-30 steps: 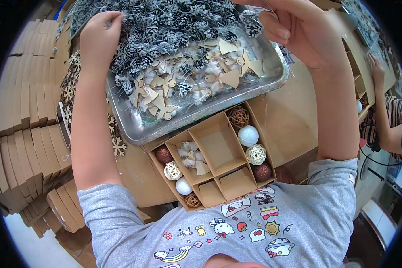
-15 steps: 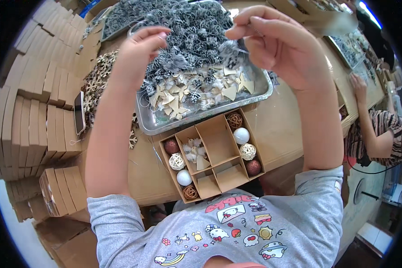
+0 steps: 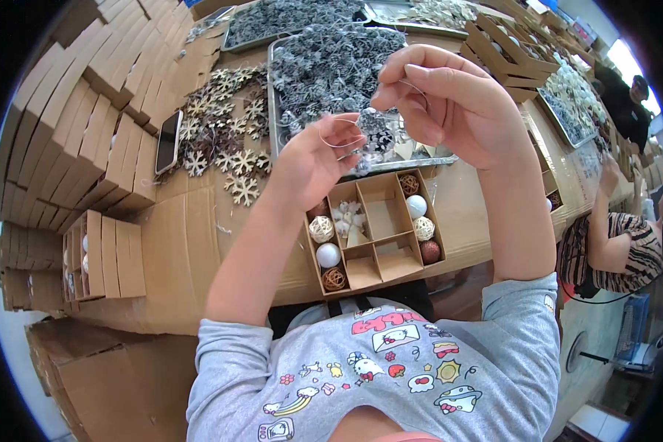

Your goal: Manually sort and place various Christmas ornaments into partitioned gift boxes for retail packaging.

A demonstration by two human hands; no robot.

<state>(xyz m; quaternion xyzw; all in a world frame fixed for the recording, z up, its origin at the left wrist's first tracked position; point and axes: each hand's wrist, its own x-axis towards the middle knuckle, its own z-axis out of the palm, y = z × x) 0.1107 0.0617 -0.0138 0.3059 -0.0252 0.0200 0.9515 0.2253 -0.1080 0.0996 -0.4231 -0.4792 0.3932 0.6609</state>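
Observation:
My right hand [image 3: 449,103] is raised in a pinch, holding a thin string loop over the metal tray [image 3: 449,158]. A frosted pine cone [image 3: 376,124] hangs between my hands. My left hand [image 3: 318,158] is lower, fingers curled round another thin string loop; whether a second cone hangs from it I cannot make out. Below sits a divided cardboard box [image 3: 385,218]. Brown, white and woven balls, such as a white ball [image 3: 328,255], line its two sides. One inner compartment holds a pale wooden angel ornament [image 3: 352,224]. My left hand partly covers the box's far left corner.
Frosted pine cones [image 3: 324,66] heap the tray, with wooden pieces at its near end. Wooden snowflakes [image 3: 239,162] and a phone [image 3: 169,141] lie left of it. Stacked cardboard boxes [image 3: 74,147] rise at far left. A person in a striped top [image 3: 604,247] sits at right.
My hands have come closer together, the left moving right and down. The view has shifted, showing more of the snowflakes and the far trays.

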